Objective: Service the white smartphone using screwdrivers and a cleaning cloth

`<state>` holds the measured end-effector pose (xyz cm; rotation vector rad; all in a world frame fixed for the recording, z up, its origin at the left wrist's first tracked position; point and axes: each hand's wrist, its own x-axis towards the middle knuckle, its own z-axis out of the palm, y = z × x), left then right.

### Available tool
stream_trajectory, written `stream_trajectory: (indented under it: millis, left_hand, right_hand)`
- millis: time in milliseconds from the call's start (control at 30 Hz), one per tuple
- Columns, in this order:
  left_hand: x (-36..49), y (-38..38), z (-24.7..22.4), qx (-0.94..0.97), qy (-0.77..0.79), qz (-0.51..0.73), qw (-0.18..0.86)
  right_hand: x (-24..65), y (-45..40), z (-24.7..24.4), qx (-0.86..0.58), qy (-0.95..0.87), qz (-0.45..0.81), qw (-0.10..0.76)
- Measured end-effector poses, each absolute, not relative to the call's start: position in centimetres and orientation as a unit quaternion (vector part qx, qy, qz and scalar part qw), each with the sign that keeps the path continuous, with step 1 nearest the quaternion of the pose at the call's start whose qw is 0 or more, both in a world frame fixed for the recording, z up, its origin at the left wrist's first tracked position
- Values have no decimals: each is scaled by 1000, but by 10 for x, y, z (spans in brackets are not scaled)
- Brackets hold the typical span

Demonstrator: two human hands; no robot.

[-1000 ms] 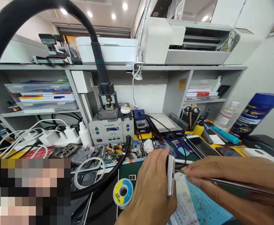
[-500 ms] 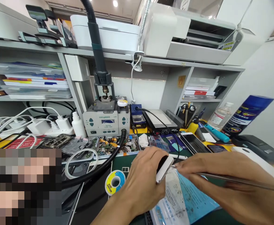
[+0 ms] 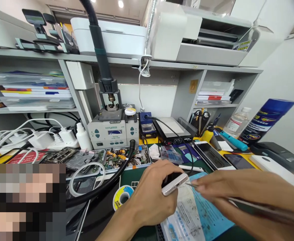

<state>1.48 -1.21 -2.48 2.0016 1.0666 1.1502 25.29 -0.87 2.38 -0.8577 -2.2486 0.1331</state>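
Note:
In my left hand (image 3: 154,197) is a smartphone (image 3: 175,184), its fingers wrapped round it. The phone's silver end faces me, with a port slot showing, and most of its screen is hidden by the hand. Thin metal tweezers (image 3: 275,211) are pinched in my right hand (image 3: 252,187), slightly blurred. Their tip sits just right of the phone's end; whether it touches I cannot tell. Below both hands lies a sheet of printed paper, white and blue (image 3: 204,211), with stains on it. A solder wire spool (image 3: 117,200) stands beside my left forearm.
A hot air station (image 3: 109,134) stands at the back, its black hose (image 3: 111,179) crossing the left side. Circuit boards fill a tray (image 3: 126,166). Further right are a white phone (image 3: 212,155), a blue spray can (image 3: 267,120) and a clear bottle (image 3: 237,124).
The phone has turned so that its end lies flatter and its port shows more. My right hand with the tweezers has shifted slightly right and down. The view has moved a little.

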Motion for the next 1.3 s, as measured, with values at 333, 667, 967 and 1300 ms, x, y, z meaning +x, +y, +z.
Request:
stream_trajectory:
  millis: [333,667,967,1300]
  left_hand:
    - [2,-9,-20,600,488,517,367]
    - [2,-5,-22,465,533,582,402]
    - [-4,-2,-30,436,492,606,447]
    - [0,-3,-33,468,477,595,446]
  right_hand:
    - [240,38,47,-506,-850,74,125]
    - [181,65,31,-493,-866,70,-34]
    - [215,93,58,-525,-842,98,72]
    - [248,194,76,-665,-716,23,209]
